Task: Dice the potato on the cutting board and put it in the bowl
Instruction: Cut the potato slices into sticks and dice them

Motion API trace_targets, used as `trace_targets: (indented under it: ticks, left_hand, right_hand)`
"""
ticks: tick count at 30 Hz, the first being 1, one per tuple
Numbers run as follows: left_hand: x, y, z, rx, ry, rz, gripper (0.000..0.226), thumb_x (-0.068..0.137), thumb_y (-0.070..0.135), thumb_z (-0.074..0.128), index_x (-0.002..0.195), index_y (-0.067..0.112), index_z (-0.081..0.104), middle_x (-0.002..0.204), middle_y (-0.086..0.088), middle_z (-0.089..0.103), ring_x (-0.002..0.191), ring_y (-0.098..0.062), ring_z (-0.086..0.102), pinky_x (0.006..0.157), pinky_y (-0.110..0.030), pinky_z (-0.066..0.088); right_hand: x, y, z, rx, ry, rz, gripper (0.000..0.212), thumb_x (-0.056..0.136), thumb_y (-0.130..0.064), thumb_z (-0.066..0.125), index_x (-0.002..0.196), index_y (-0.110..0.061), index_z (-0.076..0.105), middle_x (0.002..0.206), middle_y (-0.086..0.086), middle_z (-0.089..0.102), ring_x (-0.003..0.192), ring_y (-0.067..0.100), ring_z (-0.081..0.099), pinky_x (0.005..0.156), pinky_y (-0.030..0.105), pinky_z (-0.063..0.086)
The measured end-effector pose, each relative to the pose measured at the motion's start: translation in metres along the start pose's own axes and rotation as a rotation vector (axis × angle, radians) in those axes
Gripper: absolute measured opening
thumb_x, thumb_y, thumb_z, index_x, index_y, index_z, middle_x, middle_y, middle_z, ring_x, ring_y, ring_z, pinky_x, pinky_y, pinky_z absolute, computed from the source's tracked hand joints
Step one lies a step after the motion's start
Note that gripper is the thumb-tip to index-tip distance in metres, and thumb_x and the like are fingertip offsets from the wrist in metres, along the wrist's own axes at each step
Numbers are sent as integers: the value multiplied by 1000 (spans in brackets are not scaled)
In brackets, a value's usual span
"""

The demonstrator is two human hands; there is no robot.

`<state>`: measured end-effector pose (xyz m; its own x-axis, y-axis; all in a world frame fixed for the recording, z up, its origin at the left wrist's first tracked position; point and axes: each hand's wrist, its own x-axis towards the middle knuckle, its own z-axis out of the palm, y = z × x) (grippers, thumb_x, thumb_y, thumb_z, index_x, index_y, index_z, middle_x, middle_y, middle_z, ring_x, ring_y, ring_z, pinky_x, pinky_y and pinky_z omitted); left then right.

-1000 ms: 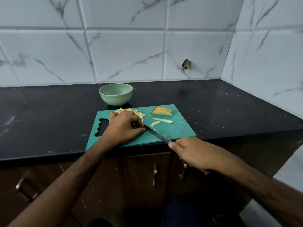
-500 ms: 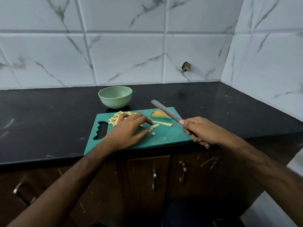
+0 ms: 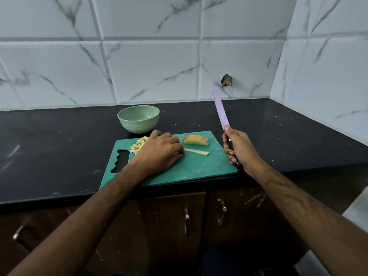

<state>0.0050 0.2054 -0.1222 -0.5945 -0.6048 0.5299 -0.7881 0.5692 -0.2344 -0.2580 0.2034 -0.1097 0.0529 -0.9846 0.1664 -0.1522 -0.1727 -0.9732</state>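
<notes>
Head view: potato part-diced on a green cutting board, knife lifted clear.
A pile of pale diced potato lies at the board's far left, near the handle cut-out; a skin-on potato wedge sits at the far edge, with one thin potato strip just in front of it; the green bowl stands on the black counter just behind the board; the left hand lies palm down on the board, fingers curled over the dice, what they hold hidden; the right hand grips the knife by its handle beside the board's right edge, blade pointing up and away.
</notes>
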Motion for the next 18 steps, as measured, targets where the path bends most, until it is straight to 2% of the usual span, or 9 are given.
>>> trace_targets:
  ticks: [2, 4, 7, 9, 12, 15, 18]
  left_hand:
    - [-3, -9, -1, 35, 3, -59, 7, 88, 34, 70, 90, 28, 71, 90, 8, 65, 89, -21, 60, 80, -40, 36]
    - [-2, -13, -3, 30, -3, -122, 8, 83, 32, 78, 89, 30, 72, 90, 10, 65, 91, -21, 59, 80, -40, 34]
    - [3, -10, -5, -1, 19, -183, 11, 82, 25, 78, 89, 31, 72, 89, 9, 64, 91, -20, 59, 78, -37, 28]
    - [9, -5, -2, -43, 40, -159, 11, 86, 21, 72, 94, 30, 73, 91, 9, 66, 90, -21, 61, 77, -33, 23]
    - [22, 10, 2, -115, -43, -70, 22, 93, 21, 60, 110, 29, 69, 109, 9, 68, 104, -18, 62, 85, -36, 31]
    - [36, 26, 6, -140, -104, 23, 31, 94, 15, 57, 121, 26, 67, 126, 8, 67, 116, -17, 61, 89, -37, 35]
    - [49, 33, 9, -175, -148, 77, 30, 97, 18, 56, 125, 28, 65, 131, 11, 65, 120, -13, 61, 90, -37, 37]
  right_hand:
    - [1, 2, 0, 20, -7, 1, 43, 108, -43, 42, 81, -11, 50, 49, 0, 34, 36, 12, 28, 34, 20, 28]
    - [1, 3, 0, 22, -10, 1, 43, 108, -44, 42, 81, -12, 50, 49, -1, 35, 36, 12, 28, 34, 21, 28]
    - [1, 4, -1, 21, -17, 0, 43, 108, -45, 42, 82, -11, 50, 49, -2, 35, 37, 11, 29, 35, 21, 29]
    - [1, 5, -1, 32, -21, -1, 43, 107, -45, 43, 82, -11, 50, 49, -2, 35, 37, 10, 29, 35, 21, 29]
    - [1, 5, -1, 33, -21, -5, 43, 108, -44, 43, 83, -10, 50, 50, -2, 35, 37, 10, 29, 35, 21, 29]
    - [0, 5, -1, 31, -23, -10, 43, 108, -44, 42, 83, -10, 51, 49, -2, 36, 37, 10, 29, 35, 21, 30]
    - [0, 5, -2, 36, -18, -16, 42, 108, -43, 42, 84, -9, 51, 50, -2, 35, 38, 10, 29, 35, 21, 29]
